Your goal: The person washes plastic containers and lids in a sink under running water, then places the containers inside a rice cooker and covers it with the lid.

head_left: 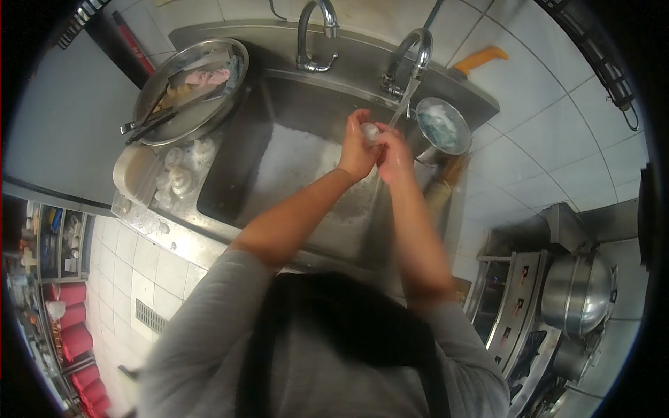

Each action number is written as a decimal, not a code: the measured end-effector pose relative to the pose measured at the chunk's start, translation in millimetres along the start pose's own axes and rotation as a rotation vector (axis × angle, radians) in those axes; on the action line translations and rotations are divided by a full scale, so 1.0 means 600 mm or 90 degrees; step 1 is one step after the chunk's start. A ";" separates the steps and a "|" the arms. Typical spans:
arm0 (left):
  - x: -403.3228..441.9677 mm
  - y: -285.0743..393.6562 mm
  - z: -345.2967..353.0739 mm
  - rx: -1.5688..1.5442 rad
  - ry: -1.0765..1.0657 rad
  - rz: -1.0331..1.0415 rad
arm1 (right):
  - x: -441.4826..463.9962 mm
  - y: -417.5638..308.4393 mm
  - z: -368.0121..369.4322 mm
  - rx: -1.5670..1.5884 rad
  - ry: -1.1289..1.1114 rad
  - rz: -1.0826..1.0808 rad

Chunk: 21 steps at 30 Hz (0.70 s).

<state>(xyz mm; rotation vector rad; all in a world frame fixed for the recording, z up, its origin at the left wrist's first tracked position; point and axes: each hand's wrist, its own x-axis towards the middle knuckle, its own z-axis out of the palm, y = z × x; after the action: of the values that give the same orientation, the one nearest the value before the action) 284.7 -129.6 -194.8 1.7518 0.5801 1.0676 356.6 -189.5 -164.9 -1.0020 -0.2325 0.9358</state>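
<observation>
My left hand (358, 152) and my right hand (395, 156) meet over the sink (237, 167), close below the right-hand faucet (421, 52). Between them is a small, whitish, rounded piece (370, 131), too small to name. Its upper part shows; fingers cover the rest. My left fingers curl around its left side, while my right fingers close on it from the right. A stream of water (407, 99) falls from the faucet onto or just beside my right fingers. Foamy, pale water lies in the bottom of the sink.
A metal basin (240, 94) with cloths and tongs stands on the left ledge. Beside it are a white round container (132, 173) and several small whitish pieces (180, 180). A second faucet (303, 42), a bowl with scrubbing pads (460, 143) and an orange-handled tool (481, 58) edge the sink.
</observation>
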 end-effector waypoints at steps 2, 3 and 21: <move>-0.005 -0.003 0.005 0.034 0.017 0.028 | -0.016 0.008 0.020 -0.054 0.040 -0.043; -0.006 -0.001 0.005 0.030 0.011 0.026 | -0.015 0.007 0.018 -0.057 0.047 -0.032; -0.012 -0.003 0.013 0.114 0.013 0.091 | -0.003 0.016 0.008 -0.070 0.054 -0.051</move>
<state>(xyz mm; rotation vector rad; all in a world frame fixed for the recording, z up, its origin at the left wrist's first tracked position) 288.1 -138.3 -200.5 1.9639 0.5840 1.1633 347.2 -185.6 -169.6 -1.1233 -0.2536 0.8138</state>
